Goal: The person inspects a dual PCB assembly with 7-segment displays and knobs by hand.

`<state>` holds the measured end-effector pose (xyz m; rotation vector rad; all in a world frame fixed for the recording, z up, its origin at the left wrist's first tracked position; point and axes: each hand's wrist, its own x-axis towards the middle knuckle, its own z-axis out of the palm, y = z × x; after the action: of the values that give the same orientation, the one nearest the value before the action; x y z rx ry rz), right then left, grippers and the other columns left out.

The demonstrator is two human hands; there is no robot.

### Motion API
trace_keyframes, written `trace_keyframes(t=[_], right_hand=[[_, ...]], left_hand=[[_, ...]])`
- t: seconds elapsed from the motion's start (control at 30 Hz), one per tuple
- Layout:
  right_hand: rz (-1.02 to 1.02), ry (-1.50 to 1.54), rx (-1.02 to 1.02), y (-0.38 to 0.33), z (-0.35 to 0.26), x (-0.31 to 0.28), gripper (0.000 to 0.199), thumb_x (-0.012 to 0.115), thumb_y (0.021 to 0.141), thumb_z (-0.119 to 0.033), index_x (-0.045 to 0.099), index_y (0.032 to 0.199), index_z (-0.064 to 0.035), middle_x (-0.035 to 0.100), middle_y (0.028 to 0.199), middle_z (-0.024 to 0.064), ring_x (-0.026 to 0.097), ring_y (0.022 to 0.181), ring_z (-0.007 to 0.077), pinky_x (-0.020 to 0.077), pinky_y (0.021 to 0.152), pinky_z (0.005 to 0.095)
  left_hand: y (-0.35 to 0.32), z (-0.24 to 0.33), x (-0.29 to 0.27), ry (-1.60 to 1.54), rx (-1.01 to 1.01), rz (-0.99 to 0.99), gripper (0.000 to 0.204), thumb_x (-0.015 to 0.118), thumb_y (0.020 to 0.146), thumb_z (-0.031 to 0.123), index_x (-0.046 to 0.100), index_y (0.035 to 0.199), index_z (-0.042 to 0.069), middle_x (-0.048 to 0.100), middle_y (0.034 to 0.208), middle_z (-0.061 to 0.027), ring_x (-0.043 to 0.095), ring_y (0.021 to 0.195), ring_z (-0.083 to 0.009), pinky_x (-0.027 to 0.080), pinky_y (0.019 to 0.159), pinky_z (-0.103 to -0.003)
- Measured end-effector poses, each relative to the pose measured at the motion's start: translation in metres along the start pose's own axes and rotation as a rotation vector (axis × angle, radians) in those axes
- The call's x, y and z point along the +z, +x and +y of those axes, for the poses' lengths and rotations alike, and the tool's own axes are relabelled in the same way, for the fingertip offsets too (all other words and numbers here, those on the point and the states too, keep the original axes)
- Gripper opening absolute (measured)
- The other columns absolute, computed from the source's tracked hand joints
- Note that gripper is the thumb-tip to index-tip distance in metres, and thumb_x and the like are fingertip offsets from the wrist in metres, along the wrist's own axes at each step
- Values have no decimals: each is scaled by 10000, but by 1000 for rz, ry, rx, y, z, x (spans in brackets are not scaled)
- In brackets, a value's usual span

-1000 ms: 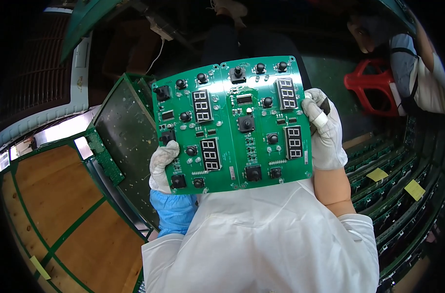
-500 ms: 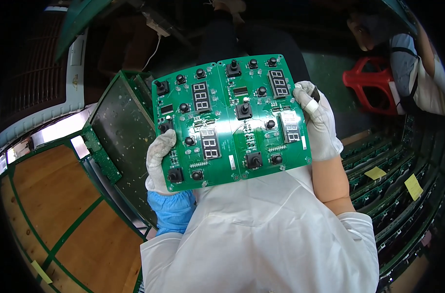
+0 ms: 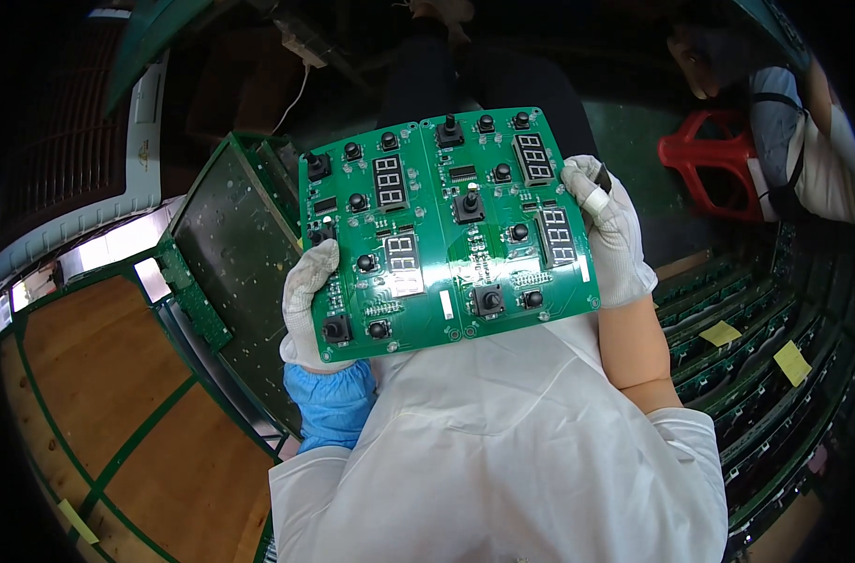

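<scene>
Between my two white-gloved hands I hold a green circuit board panel (image 3: 446,235), its component side facing up. It carries black push buttons, black knob-like parts with shafts and several unlit digit displays. My left hand (image 3: 307,296), with a blue sleeve cover (image 3: 329,405) at the wrist, grips the left edge, thumb on top and fingers hidden beneath. My right hand (image 3: 610,230) closes on the right edge. A small dark object (image 3: 604,178) shows at its fingers; I cannot make out what it is.
At the right stand rows of circuit boards in racks (image 3: 746,357), with yellow paper notes (image 3: 720,333) on them. A red plastic stool (image 3: 713,164) and another person's sleeve (image 3: 774,103) are beyond. To the left are a green metal surface (image 3: 235,253) and wooden panels with green strips (image 3: 108,357).
The board has tilted slightly in my hands, and the light glare on it has shifted. Both hands keep nearly the same place and grip.
</scene>
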<state>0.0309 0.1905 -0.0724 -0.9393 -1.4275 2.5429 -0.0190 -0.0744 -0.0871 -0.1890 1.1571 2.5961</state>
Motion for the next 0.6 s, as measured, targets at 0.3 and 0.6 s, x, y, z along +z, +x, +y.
trace_keyframes(t=[0.3, 0.6], right_hand=[[33, -1, -9, -1, -2, 6, 158, 567, 811, -175, 528, 859, -30, 500, 712, -6, 458, 628, 40, 397, 574, 167], [25, 2, 1, 0, -2, 5, 161, 571, 809, -190, 527, 849, -40, 487, 686, -15, 438, 574, 29, 350, 493, 151]], left_hand=[[3, 0, -1, 11, -19, 50, 183, 416, 788, 14, 532, 927, -13, 570, 941, -73, 547, 885, -146, 443, 854, -261], [6, 4, 4, -60, -108, 134, 161, 447, 769, 20, 566, 876, 1, 587, 906, -73, 556, 871, -162, 452, 840, -276]])
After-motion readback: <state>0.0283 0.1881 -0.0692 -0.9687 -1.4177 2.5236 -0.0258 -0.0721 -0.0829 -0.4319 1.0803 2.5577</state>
